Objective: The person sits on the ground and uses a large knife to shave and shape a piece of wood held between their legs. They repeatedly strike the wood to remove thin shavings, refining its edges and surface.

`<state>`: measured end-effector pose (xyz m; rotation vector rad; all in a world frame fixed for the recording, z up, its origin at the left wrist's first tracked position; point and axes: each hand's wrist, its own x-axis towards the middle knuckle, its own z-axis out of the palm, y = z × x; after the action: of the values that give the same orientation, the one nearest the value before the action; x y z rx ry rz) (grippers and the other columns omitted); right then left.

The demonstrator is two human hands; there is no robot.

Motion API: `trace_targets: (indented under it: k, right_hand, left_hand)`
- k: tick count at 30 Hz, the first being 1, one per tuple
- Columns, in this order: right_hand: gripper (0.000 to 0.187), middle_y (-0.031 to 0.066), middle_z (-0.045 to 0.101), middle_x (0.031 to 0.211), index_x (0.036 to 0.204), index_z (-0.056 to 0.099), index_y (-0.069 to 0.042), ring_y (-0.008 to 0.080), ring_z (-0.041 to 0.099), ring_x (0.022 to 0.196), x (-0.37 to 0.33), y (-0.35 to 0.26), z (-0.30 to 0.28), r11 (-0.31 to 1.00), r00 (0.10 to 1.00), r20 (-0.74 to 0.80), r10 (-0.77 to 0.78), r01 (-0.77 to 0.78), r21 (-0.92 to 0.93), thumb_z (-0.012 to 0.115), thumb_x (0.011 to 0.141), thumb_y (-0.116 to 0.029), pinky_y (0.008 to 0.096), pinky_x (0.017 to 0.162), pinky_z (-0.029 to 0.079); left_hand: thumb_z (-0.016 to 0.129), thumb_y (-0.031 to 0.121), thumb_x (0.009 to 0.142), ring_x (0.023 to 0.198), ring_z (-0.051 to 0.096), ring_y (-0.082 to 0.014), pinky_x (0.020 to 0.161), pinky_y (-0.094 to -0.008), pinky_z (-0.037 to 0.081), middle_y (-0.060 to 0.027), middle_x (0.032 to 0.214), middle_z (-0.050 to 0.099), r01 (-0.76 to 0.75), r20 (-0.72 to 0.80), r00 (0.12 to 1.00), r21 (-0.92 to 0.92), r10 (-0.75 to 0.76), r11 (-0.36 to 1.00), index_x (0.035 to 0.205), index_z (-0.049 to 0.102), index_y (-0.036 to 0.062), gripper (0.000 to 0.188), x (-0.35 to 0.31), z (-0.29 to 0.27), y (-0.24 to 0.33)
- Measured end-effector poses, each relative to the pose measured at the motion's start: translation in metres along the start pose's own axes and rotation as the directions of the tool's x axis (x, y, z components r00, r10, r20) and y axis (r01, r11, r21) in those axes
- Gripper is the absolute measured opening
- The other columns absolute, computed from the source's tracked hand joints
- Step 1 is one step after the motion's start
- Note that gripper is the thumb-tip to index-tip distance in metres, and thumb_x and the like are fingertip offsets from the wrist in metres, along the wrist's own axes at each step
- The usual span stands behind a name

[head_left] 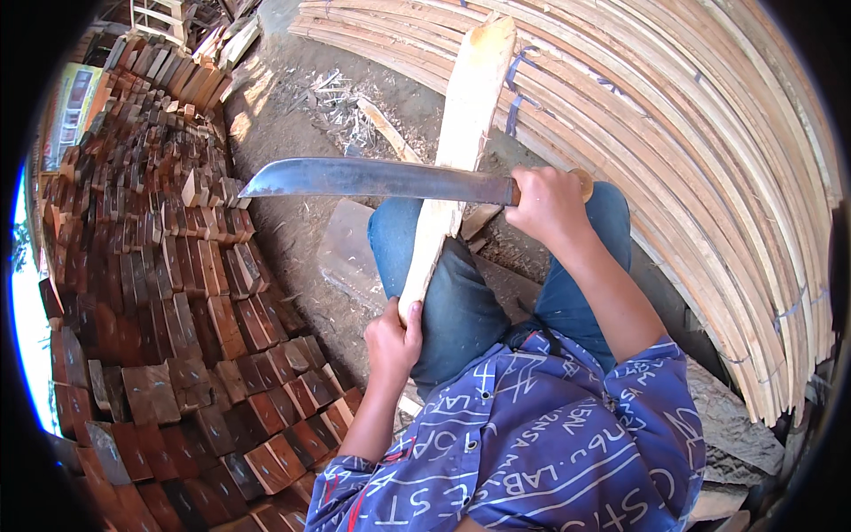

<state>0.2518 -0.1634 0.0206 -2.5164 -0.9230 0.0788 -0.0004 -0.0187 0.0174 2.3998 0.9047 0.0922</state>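
A long pale wooden slat [461,133] slants up and away across my lap, its near end gripped by my left hand [393,341] with the thumb along its edge. My right hand [551,206] is wrapped round the wooden handle of a machete [381,179], whose end knob shows past my fist. The broad steel blade points left and crosses over the slat; whether it touches the wood I cannot tell. The slat's far end is wider and its near part looks rough at the edges.
Stacked reddish-brown wood blocks [168,328] fill the left side. Bundles of long pale slats [674,133], tied with blue strips, curve along the right and far side. Wood shavings [332,102] and an offcut [390,129] lie on the dirt ground ahead, near a flat board [346,248].
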Motion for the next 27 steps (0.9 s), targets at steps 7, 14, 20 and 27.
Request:
trace_targets:
  k: [7,14,20,27]
  right_hand:
    - [0.018,0.0182,0.067,0.07,0.074,0.067,-0.004,0.0345,0.067,0.068,0.036,0.019,-0.01,0.994,0.994,-0.012,0.104,-0.105,-0.037,0.07,0.062,-0.017,0.0435,0.063,0.053]
    - [0.018,0.0209,0.066,0.07,0.077,0.067,-0.002,0.037,0.067,0.07,0.012,0.013,-0.008,0.979,0.981,0.004,0.193,-0.193,0.064,0.067,0.067,-0.017,0.045,0.067,0.053]
    - [0.018,0.0182,0.064,0.066,0.074,0.066,-0.004,0.0362,0.065,0.065,0.004,0.007,-0.001,0.998,0.998,0.04,0.047,-0.048,0.035,0.069,0.065,-0.019,0.0446,0.061,0.051]
    - [0.018,0.0192,0.068,0.073,0.077,0.069,-0.004,0.0354,0.068,0.072,0.043,0.027,-0.012,0.99,0.986,0.087,0.144,-0.144,-0.005,0.068,0.066,-0.018,0.0435,0.068,0.054]
  left_hand:
    - [0.055,0.035,0.093,0.063,0.06,-0.0468,0.057,-0.0522,0.045,-0.0263,0.062,0.058,0.018,-0.008,1.0,0.058,-0.017,0.998,0.077,0.055,0.0008,0.038,-0.004,-0.003,0.001]
    - [0.053,0.037,0.094,0.062,0.059,-0.0467,0.057,-0.053,0.045,-0.0265,0.061,0.058,-0.039,0.008,0.999,0.103,0.038,0.994,0.076,0.053,0.0006,0.04,0.001,0.003,0.006]
    - [0.054,0.035,0.093,0.06,0.059,-0.0465,0.056,-0.0524,0.045,-0.0261,0.059,0.056,-0.016,-0.01,1.0,0.047,0.016,0.999,0.076,0.053,-0.0004,0.039,0.0,0.006,0.005]
    - [0.054,0.036,0.094,0.061,0.059,-0.047,0.057,-0.0525,0.045,-0.0262,0.06,0.057,0.017,0.021,1.0,0.08,-0.019,0.997,0.077,0.053,-0.0001,0.04,-0.006,-0.004,0.008]
